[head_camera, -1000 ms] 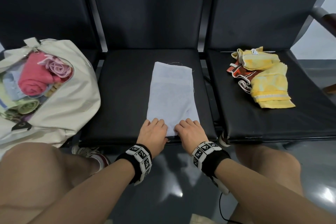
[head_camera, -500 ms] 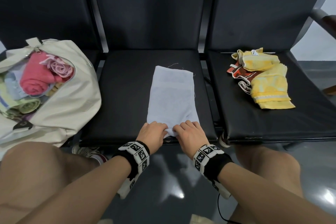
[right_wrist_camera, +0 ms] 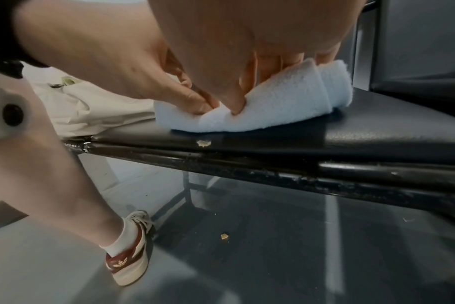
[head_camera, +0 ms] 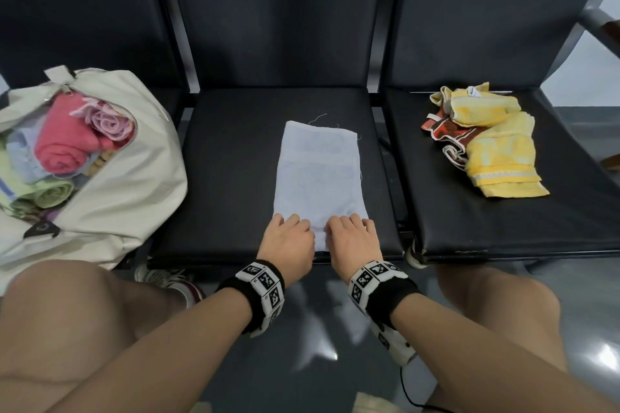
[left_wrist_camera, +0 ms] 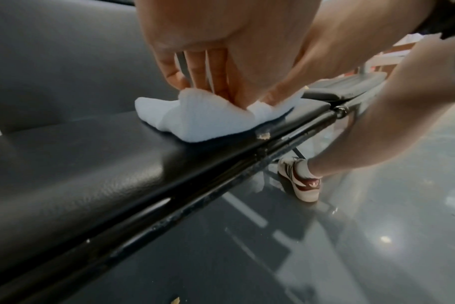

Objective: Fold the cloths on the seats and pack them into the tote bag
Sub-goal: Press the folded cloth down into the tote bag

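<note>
A pale blue cloth lies folded into a long strip on the middle black seat. Its near end is curled up into the start of a roll. My left hand and right hand sit side by side on that end, fingers curled round the rolled cloth with thumbs tucked under. A cream tote bag stands open on the left seat, holding several rolled cloths, one pink. A yellow cloth lies crumpled over a red patterned cloth on the right seat.
The seat's black metal front rail runs just under my hands. My bare knees flank the middle seat, a shoe rests on the glossy grey floor. An armrest stands at the far right.
Both hands went from lying on the cloth's near end to curling it up and rolling it slightly away from me. The far part of the cloth has stayed flat.
</note>
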`<state>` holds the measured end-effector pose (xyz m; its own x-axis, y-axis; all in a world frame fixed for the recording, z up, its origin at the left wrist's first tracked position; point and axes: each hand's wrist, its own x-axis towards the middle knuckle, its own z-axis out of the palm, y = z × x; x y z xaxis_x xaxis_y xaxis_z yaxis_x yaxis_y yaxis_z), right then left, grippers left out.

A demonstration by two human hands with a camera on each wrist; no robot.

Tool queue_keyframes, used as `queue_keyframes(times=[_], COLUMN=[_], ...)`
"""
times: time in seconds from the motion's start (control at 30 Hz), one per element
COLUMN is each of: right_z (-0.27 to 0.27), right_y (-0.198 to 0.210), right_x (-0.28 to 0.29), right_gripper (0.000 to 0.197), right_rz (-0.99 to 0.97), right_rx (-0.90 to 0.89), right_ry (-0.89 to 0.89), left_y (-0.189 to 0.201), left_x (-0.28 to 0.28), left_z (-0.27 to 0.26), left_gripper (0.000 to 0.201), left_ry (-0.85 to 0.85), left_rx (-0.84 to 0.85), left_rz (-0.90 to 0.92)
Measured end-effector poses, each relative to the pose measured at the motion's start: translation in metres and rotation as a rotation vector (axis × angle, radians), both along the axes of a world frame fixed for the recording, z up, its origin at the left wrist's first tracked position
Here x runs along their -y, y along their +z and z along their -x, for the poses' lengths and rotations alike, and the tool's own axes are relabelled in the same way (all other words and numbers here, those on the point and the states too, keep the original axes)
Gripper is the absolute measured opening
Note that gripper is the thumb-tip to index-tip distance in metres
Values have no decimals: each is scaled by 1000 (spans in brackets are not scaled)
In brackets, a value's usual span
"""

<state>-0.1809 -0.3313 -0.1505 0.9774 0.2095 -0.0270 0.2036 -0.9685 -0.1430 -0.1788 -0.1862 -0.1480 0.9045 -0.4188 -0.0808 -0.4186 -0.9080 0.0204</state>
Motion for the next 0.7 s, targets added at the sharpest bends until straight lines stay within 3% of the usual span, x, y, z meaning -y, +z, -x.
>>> queue_keyframes(times=[0.23, 0.37, 0.57, 0.7], right_z=[7, 8, 7, -2], right_y=[2, 4, 8, 11], right_x=[2, 4, 5, 11], right_gripper=[17, 23, 9, 33], right_rz=[70, 92, 80, 74], right_rx=[13, 6, -57, -162], right_ry=[99, 124, 145, 195], left_y=[6, 5, 5, 5], left_x=[3, 5, 4, 1], left_z=[2, 4, 4, -3], left_gripper=[17, 22, 26, 25], left_ry=[6, 38, 71, 103], left_rx=[-8, -40, -98, -158], left_rz=[-23, 12, 19, 72])
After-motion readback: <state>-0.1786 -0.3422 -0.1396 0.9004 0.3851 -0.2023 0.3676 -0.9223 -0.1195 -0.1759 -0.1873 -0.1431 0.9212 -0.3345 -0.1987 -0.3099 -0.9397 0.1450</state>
